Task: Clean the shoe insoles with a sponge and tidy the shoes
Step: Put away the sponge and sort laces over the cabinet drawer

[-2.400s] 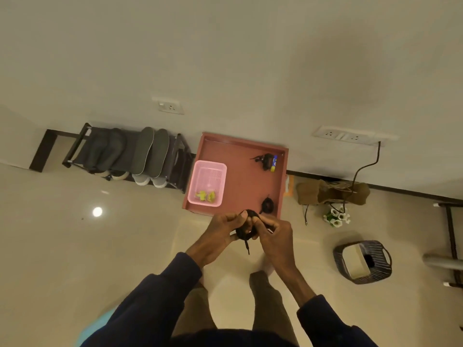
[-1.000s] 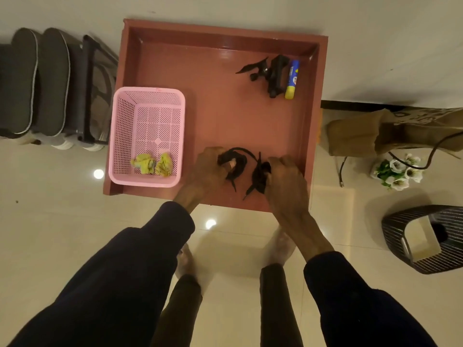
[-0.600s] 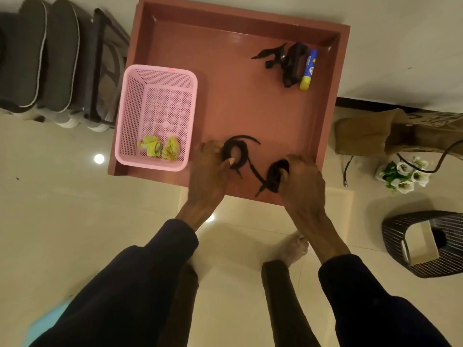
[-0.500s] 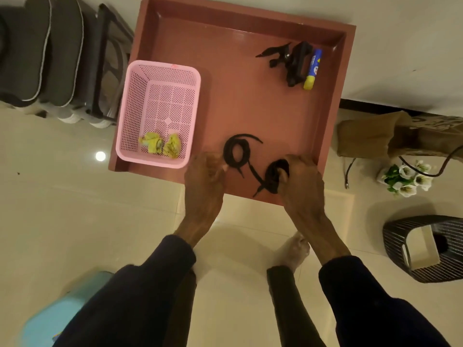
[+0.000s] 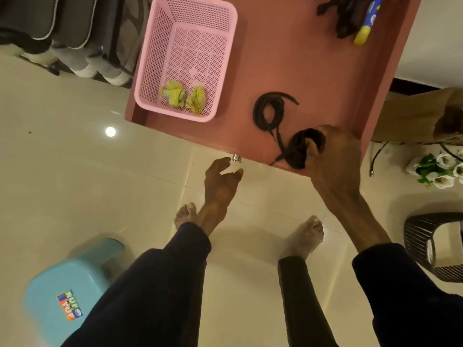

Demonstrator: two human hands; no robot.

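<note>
A reddish tray-like table [image 5: 313, 63] holds a pink basket [image 5: 186, 23] with two yellow-green sponge pieces [image 5: 184, 96] inside. One coiled black shoelace [image 5: 269, 112] lies free on the tray. My right hand [image 5: 333, 156] grips a second coiled black shoelace [image 5: 299, 149] at the tray's near edge. My left hand [image 5: 221, 179] hangs empty in front of that edge, fingers relaxed, near a small metal knob [image 5: 236, 158]. Shoes [image 5: 75, 33] stand on a rack at the upper left.
A black clip-like object [image 5: 348, 16] and a blue-yellow tube [image 5: 367, 21] lie at the tray's far right. A blue plastic stool [image 5: 67, 289] stands at lower left. At right are a dark wicker basket [image 5: 433, 246], white flowers [image 5: 443, 169] and a brown paper bag [image 5: 421, 113].
My left hand let go of its coiled lace and drew back off the tray toward me. My right hand stays on the other lace. The view dropped closer to the tray.
</note>
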